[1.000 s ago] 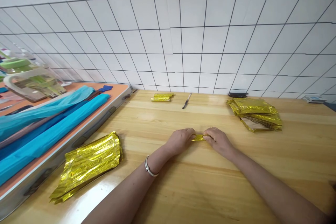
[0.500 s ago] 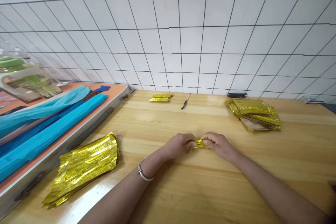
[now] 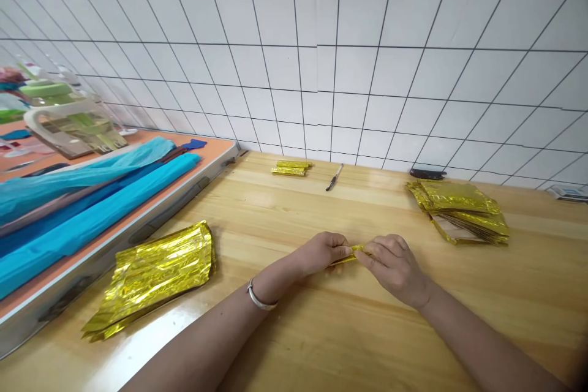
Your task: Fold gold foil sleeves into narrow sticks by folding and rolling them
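A narrow strip of gold foil paper (image 3: pixel 353 253) is pinched between my two hands above the wooden table (image 3: pixel 294 343). My left hand (image 3: pixel 325 252) grips its left end, thumb and fingers pressed together. On the other end my right hand (image 3: pixel 394 266) is closed, with its fingers covering much of the strip. Two rolled or folded gold foil pieces (image 3: pixel 290 168) lie near the wall. To the left spreads a stack of gold foil sheets (image 3: pixel 165 263). Another gold foil stack (image 3: pixel 463 205), fanned out with pale undersides showing, lies at the right.
A pen (image 3: pixel 334 177) lies near the wall, and a black object (image 3: pixel 427 174) sits behind the right stack. On the left, an orange-topped surface (image 3: pixel 215 148) holds blue folded material (image 3: pixel 114 205) and a clear container with a white handle (image 3: pixel 76 125). A tiled-pattern wall (image 3: pixel 275 61) closes the back.
My right hand has turned and shifted along the gold strip, its fingers now reaching over it. My left hand keeps its pinch. The whole view has swung slightly.
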A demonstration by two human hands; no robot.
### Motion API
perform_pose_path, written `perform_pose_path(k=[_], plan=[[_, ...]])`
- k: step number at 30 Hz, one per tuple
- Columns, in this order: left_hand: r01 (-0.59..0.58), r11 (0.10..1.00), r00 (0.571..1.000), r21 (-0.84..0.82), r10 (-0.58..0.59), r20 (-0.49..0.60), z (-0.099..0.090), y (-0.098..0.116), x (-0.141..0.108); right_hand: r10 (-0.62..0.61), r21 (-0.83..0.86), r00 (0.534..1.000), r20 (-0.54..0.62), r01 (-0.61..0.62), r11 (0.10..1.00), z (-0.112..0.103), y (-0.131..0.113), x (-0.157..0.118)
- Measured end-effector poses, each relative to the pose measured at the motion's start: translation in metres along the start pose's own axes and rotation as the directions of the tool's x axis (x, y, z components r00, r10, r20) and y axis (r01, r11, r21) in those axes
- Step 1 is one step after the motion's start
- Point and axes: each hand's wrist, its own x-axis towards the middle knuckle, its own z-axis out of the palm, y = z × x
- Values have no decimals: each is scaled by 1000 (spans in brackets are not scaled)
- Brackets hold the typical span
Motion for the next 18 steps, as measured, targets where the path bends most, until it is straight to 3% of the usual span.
perform_pose_path(k=[6,15,18], plan=[[32,988,999,-149,-32,5,3,1,3,-166,-49,986,7,166,985,-4,-2,0],[109,937,993,-332,-87,82,1,3,-1,-244,-157,970,-2,241,958,-9,-3,1],[111,945,989,-309,-74,129,-2,4,-2,-232,-194,973,-7,226,955,-10,-3,1]])
